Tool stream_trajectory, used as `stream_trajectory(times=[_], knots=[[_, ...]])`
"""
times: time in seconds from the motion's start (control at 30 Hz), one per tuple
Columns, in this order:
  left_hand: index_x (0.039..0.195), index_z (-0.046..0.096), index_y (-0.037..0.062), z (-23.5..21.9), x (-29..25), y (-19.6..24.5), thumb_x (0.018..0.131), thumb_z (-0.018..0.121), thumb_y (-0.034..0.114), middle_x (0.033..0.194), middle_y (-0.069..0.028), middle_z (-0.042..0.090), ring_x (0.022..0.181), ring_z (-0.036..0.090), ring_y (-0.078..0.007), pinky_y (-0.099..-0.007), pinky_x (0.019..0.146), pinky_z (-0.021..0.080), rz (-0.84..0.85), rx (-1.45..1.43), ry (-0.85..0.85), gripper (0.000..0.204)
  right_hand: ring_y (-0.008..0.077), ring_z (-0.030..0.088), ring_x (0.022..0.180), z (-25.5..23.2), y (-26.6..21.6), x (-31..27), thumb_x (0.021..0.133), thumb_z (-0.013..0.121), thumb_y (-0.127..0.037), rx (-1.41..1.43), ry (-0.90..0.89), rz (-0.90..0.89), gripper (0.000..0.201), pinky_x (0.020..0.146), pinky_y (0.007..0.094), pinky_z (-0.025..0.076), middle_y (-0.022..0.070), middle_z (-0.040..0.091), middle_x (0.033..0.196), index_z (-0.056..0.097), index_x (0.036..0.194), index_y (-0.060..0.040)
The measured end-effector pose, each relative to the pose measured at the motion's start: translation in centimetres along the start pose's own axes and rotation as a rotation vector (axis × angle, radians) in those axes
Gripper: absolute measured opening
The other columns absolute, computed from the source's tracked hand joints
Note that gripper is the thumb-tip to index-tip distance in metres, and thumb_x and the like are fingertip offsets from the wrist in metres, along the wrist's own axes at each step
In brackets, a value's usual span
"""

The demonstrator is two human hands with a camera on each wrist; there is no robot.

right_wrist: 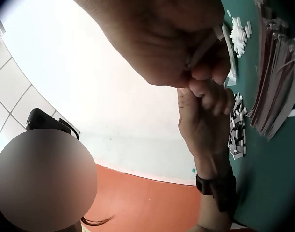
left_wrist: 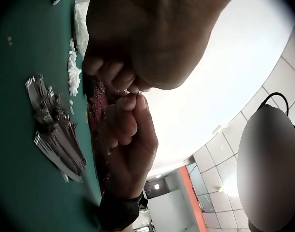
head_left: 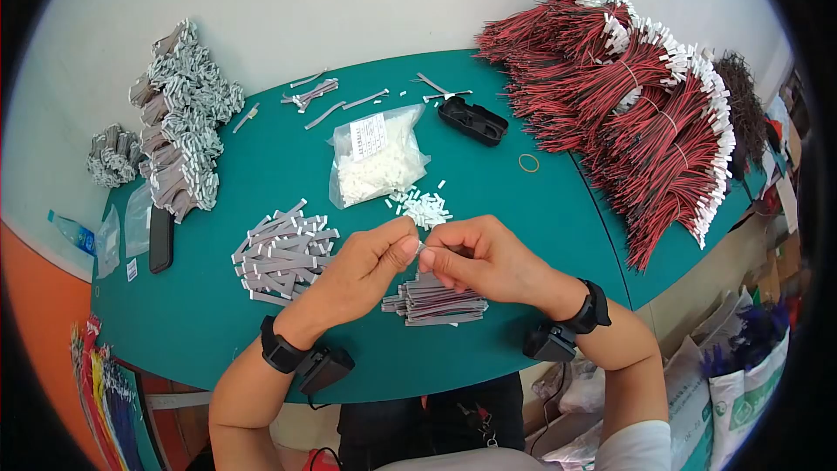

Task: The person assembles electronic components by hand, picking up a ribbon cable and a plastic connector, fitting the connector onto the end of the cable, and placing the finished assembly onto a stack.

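Both hands meet at the fingertips over the table, just in front of a pile of small white connector housings [head_left: 423, 208]. My right hand [head_left: 493, 260] holds a short grey ribbon cable [right_wrist: 204, 48], its white end showing across the curled fingers in the right wrist view. With thumb and forefinger, my left hand [head_left: 370, 263] pinches a tiny whitish connector against the cable's end; the fingertips mostly hide it. Below the hands lies a neat stack of grey ribbon cables [head_left: 440, 301]. Left of them is a loose heap of cables with white ends [head_left: 283, 257].
A clear bag of white connectors [head_left: 375, 161] stands behind the pile, near a black tray [head_left: 472, 120]. Red and black wire bundles [head_left: 610, 96] fill the right side; grey cable bundles [head_left: 183, 122] rise at the left. A black phone-like object [head_left: 161, 240] lies by the left edge.
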State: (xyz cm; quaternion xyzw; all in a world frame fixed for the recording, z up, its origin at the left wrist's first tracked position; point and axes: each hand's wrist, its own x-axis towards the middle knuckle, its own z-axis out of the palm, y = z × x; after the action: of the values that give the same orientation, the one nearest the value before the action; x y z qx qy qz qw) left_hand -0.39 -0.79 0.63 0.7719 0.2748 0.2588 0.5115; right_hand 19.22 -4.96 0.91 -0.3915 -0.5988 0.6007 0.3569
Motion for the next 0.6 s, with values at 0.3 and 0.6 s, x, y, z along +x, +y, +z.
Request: stream_trajectory(times=[0.3, 0.6], knots=[[0.077, 0.044, 0.0046, 1.2, 0.0, -0.4, 0.099, 0.040, 0.028, 0.064, 0.0012, 0.037, 0.059, 0.033, -0.0067, -0.0234, 0.053, 0.031, 0.034, -0.070, 0.075, 0.033, 0.0026, 0.041, 0.052, 0.6, 0.2, -0.1, 0.094, 0.053, -0.021, 0.016, 0.056, -0.051, 0.024, 0.046, 0.0193, 0.033, -0.0028, 0.049, 0.059, 0.059, 0.080, -0.0027], [0.076, 0.043, 0.0060, 1.1, -0.2, -0.8, 0.099, 0.041, 0.030, 0.062, 0.0028, 0.035, 0.057, 0.031, -0.0054, -0.0221, 0.051, 0.027, 0.010, -0.077, 0.068, 0.034, 0.0037, 0.038, 0.054, 0.9, 0.0, 0.1, 0.094, 0.051, -0.017, -0.027, 0.061, -0.061, 0.024, 0.047, 0.0219, 0.031, -0.0026, 0.046, 0.059, 0.054, 0.075, -0.0017]])
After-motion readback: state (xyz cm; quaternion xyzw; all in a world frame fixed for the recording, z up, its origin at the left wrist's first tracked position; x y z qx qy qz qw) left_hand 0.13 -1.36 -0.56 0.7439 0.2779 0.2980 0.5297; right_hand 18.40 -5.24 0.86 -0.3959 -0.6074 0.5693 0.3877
